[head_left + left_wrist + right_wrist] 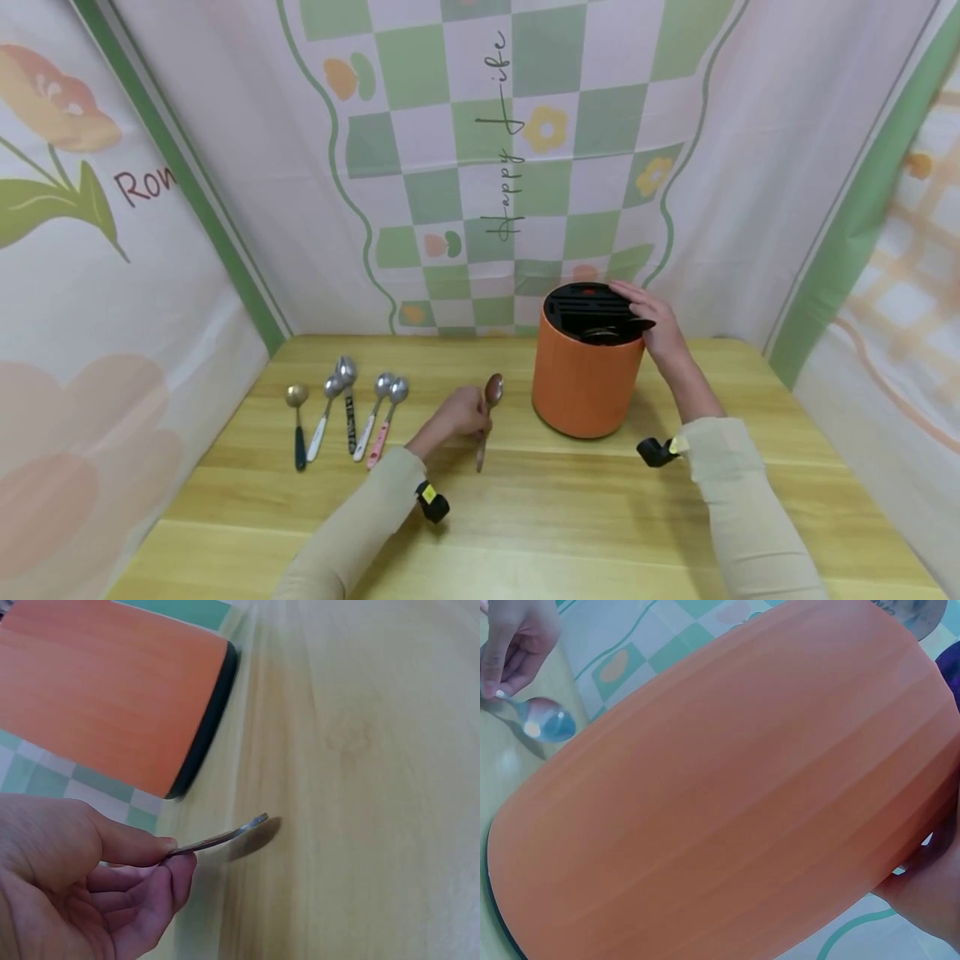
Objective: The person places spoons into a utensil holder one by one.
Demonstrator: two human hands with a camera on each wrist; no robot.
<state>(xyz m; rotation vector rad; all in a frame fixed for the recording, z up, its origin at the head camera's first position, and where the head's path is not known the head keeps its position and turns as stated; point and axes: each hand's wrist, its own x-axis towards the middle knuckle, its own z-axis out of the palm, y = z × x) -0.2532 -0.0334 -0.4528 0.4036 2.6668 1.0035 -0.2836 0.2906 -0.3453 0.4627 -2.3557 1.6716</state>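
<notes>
My left hand point(461, 412) pinches a brownish metal spoon point(493, 390) by its handle between thumb and fingers, just over the wooden table. In the left wrist view, the spoon point(244, 829) points away from the fingertips. To its right stands an orange utensil holder point(587, 383) with a black slotted top. My right hand point(660, 329) rests on the holder's right side, fingers lying straight along the top rim. A dark spoon-like piece point(639, 324) juts over the rim beside that hand. In the right wrist view, the holder point(720, 787) hides most of the hand.
Several spoons lie on the left of the table: one with a dark green handle point(300, 446), a white-handled one point(318, 437), a black-patterned one point(350, 421) and a pink-handled one point(379, 442). Patterned curtains point(420, 167) hang behind the table and at both sides.
</notes>
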